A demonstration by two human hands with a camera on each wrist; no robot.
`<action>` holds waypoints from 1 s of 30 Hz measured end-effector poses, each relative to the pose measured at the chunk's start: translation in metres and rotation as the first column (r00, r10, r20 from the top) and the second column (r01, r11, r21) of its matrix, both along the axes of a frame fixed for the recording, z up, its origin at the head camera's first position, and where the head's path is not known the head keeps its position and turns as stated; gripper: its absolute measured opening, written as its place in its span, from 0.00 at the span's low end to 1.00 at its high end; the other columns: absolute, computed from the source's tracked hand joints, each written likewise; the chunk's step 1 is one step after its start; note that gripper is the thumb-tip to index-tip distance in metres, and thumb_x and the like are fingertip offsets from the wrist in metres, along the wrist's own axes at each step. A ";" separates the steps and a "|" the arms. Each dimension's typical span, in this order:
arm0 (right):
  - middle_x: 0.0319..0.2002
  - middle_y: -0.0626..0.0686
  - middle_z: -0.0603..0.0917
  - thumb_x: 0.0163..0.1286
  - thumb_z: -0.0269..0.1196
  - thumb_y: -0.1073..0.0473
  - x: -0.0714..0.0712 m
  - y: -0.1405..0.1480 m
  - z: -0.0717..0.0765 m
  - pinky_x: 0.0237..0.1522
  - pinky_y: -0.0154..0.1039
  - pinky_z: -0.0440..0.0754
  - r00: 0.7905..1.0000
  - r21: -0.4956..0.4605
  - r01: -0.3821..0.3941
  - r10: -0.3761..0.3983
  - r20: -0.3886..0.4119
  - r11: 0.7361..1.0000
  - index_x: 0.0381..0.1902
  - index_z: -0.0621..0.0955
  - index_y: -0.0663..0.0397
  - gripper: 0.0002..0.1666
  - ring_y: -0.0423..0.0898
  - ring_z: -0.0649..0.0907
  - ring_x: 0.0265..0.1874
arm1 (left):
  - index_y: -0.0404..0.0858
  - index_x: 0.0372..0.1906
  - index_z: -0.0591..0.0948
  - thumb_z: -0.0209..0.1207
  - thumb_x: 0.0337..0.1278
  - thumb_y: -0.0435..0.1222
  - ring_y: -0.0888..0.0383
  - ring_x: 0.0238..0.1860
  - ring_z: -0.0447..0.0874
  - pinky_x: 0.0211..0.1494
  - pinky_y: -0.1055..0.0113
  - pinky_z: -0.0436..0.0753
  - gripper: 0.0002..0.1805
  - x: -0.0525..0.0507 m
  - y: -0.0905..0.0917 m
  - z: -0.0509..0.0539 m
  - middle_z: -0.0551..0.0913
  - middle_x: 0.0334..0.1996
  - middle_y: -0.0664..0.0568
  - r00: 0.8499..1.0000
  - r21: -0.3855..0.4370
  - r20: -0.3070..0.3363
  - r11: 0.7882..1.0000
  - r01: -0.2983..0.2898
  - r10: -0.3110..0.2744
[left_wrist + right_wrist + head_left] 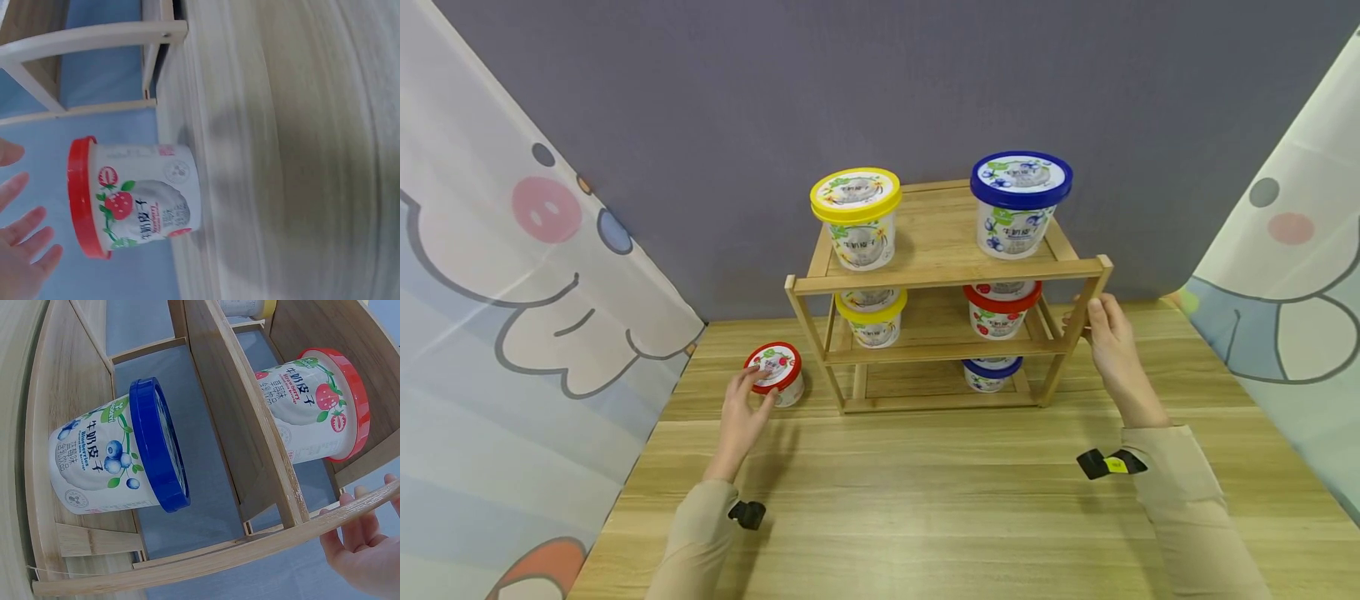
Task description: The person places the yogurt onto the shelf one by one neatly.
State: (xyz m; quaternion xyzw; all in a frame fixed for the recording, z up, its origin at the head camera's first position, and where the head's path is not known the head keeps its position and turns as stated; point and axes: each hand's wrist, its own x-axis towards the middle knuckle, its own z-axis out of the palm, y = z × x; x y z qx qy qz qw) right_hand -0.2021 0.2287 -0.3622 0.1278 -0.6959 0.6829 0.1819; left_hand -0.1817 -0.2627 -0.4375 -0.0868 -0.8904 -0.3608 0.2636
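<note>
My left hand [742,423] hovers with spread fingers at a strawberry tub [784,379] with a red lid, which stands upright on the table left of the rack. In the left wrist view the fingers [25,228] lie above the lid side of that tub [147,197]; whether they touch it I cannot tell. On the other side, my right hand [1111,337] grips the right front post of a three-level wooden rack [947,277]. The right wrist view shows its fingers [353,528] bent around that post.
A yellow-lidded tub [859,221] and a blueberry tub [1018,204] stand on the top shelf. Below are another yellow-lidded tub [876,321] and a strawberry tub [997,312]. The bottom shelf bears a blueberry tub [119,453]. Behind rises a grey wall [715,108].
</note>
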 end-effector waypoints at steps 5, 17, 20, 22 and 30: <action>0.34 0.51 0.73 0.70 0.41 0.53 0.001 0.000 0.001 0.40 0.24 0.71 1.000 0.015 0.001 -0.001 0.006 1.000 0.44 0.70 0.44 0.11 0.37 0.76 0.35 | 0.27 0.48 0.72 0.60 0.47 0.30 0.36 0.59 0.57 0.56 0.41 0.59 0.21 -0.008 -0.006 -0.006 0.64 0.56 0.32 0.999 -0.023 0.053 1.000 0.005 -0.004; 0.35 0.54 0.72 0.70 0.40 0.51 0.001 0.000 0.000 0.41 0.23 0.71 1.000 0.052 0.015 -0.016 0.023 0.999 0.45 0.70 0.45 0.13 0.38 0.76 0.36 | 0.25 0.56 0.65 0.61 0.47 0.33 0.34 0.62 0.49 0.60 0.41 0.53 0.30 -0.024 -0.013 -0.019 0.55 0.62 0.31 0.994 -0.085 0.104 0.996 -0.015 0.023; 0.35 0.53 0.72 0.70 0.40 0.51 0.001 0.000 0.000 0.41 0.24 0.71 1.000 0.046 0.014 -0.015 0.019 0.999 0.45 0.70 0.46 0.13 0.38 0.77 0.36 | 0.24 0.57 0.64 0.61 0.48 0.34 0.33 0.62 0.48 0.60 0.42 0.52 0.32 -0.027 -0.013 -0.021 0.54 0.62 0.29 0.994 -0.115 0.103 0.993 -0.023 0.035; 0.35 0.53 0.72 0.70 0.40 0.51 0.001 0.000 0.000 0.41 0.24 0.71 1.000 0.041 0.014 -0.014 0.015 0.999 0.45 0.70 0.46 0.13 0.39 0.77 0.36 | 0.22 0.57 0.63 0.60 0.49 0.35 0.32 0.62 0.48 0.60 0.42 0.52 0.33 -0.028 -0.013 -0.022 0.54 0.61 0.28 0.993 -0.140 0.108 0.990 -0.023 0.038; 0.35 0.53 0.72 0.70 0.40 0.52 0.001 0.000 0.001 0.40 0.24 0.71 1.000 0.037 0.017 -0.017 0.012 0.999 0.45 0.70 0.45 0.13 0.39 0.77 0.36 | 0.22 0.58 0.62 0.55 0.56 0.42 0.37 0.65 0.42 0.63 0.45 0.50 0.33 -0.031 -0.011 -0.021 0.51 0.63 0.30 0.974 -0.218 0.213 0.975 -0.033 0.081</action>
